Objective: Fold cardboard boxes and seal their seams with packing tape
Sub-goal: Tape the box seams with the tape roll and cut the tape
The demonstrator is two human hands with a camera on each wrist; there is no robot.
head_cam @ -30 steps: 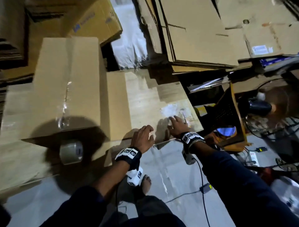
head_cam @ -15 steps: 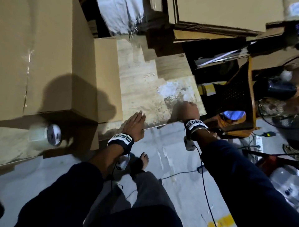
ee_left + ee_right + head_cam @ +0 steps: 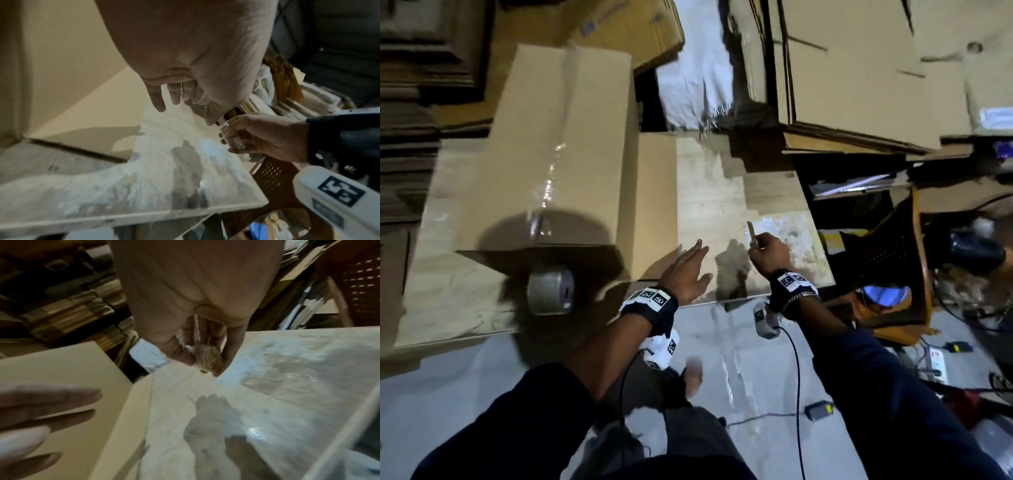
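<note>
Worktable (image 3: pixel 722 192) carries our folded cardboard box (image 3: pixel 551 154), its taped seam facing up, at the left. Tape roll (image 3: pixel 550 291) sits at the box's near edge. Our left hand (image 3: pixel 686 274) hovers flat with fingers straight; our right hand (image 3: pixel 768 253) pinches a small tape-wrapped cutter (image 3: pixel 207 363) above the tabletop.

A folded brown cardboard box (image 3: pixel 558 150), its top seam sealed with glossy clear tape, is seen upper left; a packing tape roll (image 3: pixel 550 291) is lodged below its overhanging edge.
</note>
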